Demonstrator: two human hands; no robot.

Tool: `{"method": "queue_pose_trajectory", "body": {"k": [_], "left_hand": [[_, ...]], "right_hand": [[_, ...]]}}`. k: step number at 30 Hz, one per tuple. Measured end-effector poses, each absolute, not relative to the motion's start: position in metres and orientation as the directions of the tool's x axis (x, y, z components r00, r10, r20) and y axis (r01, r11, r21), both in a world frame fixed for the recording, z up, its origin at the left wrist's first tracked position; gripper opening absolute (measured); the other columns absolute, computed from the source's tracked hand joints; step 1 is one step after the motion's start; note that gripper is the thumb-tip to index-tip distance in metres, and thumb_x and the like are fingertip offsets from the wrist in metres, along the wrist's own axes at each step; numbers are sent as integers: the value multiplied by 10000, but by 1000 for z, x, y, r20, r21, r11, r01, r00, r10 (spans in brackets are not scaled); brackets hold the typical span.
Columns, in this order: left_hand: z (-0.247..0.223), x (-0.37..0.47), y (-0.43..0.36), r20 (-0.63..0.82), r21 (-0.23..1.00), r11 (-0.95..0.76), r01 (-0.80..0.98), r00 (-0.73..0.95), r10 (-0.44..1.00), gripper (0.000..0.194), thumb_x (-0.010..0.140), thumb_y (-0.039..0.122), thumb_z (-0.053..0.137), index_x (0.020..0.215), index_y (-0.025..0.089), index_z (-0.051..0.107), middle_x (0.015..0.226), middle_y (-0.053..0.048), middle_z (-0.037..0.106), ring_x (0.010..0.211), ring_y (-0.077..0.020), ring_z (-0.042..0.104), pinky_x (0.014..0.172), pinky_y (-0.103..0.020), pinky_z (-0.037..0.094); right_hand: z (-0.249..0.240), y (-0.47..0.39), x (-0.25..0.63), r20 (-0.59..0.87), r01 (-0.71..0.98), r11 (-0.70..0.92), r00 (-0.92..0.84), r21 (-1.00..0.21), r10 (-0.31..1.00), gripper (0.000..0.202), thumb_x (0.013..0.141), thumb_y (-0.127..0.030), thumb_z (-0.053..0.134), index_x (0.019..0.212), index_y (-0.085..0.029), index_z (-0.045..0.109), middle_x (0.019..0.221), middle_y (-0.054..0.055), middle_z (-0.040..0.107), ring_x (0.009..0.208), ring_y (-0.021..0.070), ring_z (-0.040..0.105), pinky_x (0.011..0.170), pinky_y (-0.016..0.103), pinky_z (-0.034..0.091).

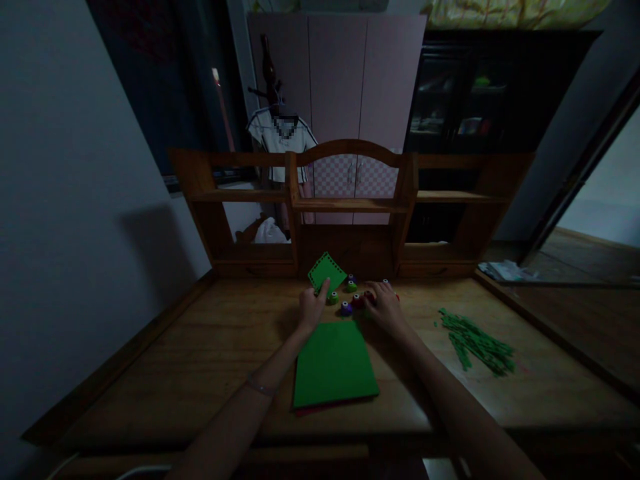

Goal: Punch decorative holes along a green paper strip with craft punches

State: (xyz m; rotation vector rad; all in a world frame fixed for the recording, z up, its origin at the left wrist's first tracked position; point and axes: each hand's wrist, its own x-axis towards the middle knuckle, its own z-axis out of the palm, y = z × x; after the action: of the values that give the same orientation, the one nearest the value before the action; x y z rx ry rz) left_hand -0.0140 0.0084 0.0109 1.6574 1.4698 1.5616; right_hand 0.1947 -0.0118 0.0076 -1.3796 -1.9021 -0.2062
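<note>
My left hand (313, 305) is closed on a small green paper square (326, 272) with a row of punched marks along its upper edges, thumb on its face. Over a group of small craft punches, my right hand (385, 303) reaches down; its fingers bend around or onto a red punch (369, 296), partly hidden. Between the hands stand another red punch (357, 301), a purple punch (346, 309) and green punches (351, 287). A stack of green paper sheets (335, 363) lies nearer me, with a red edge showing underneath.
Green paper strips (480, 343) lie in a heap on the wooden desk (215, 353) at the right. A wooden shelf unit (350, 205) rises along the desk's back edge. Behind it are a pink cabinet (335, 80) and a hanging white shirt (285, 140).
</note>
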Motion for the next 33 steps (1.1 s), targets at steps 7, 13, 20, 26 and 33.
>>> {"method": "queue_pose_trajectory", "body": {"k": [7, 13, 20, 26, 33], "left_hand": [[9, -11, 8, 427, 868, -357, 344, -151, 892, 483, 761, 544, 548, 493, 142, 546, 454, -6, 523, 460, -121, 472, 477, -223, 278], [5, -10, 11, 442, 862, -378, 338, -137, 886, 453, 734, 536, 589, 514, 140, 580, 479, -17, 547, 485, -134, 510, 475, -225, 287], [9, -10, 8, 421, 880, -374, 293, -115, 900, 441, 733, 524, 593, 523, 137, 600, 479, -30, 560, 471, -140, 516, 472, -229, 291], [6, -11, 10, 433, 860, -380, 341, -95, 896, 456, 748, 534, 571, 534, 133, 598, 510, -30, 577, 506, -143, 540, 482, -226, 314], [1, -11, 16, 373, 917, -362, 166, -38, 927, 437, 720, 531, 609, 701, 99, 665, 636, -41, 646, 553, -134, 554, 527, -225, 384]], "right_hand": [[-5, -3, 198, 566, 899, 271, -33, -343, 823, 218, 785, -265, 538, 964, -167, 615, 927, 89, 622, 944, 229, 514, 814, 321, 375], [-7, -1, 197, 565, 881, 275, -10, -385, 825, 196, 744, -244, 562, 918, -171, 617, 911, 82, 613, 893, 221, 519, 794, 320, 373], [-12, 1, 196, 547, 879, 237, 32, -413, 836, 161, 698, -263, 597, 827, -171, 624, 867, 87, 590, 871, 235, 507, 782, 333, 379], [-13, -3, 191, 519, 859, 210, 74, -467, 852, 118, 714, -240, 565, 782, -163, 622, 823, 92, 592, 823, 222, 524, 729, 314, 387], [-13, -5, 191, 541, 865, 227, 59, -447, 839, 117, 724, -261, 588, 789, -172, 628, 814, 87, 605, 810, 218, 541, 717, 307, 398]]}}
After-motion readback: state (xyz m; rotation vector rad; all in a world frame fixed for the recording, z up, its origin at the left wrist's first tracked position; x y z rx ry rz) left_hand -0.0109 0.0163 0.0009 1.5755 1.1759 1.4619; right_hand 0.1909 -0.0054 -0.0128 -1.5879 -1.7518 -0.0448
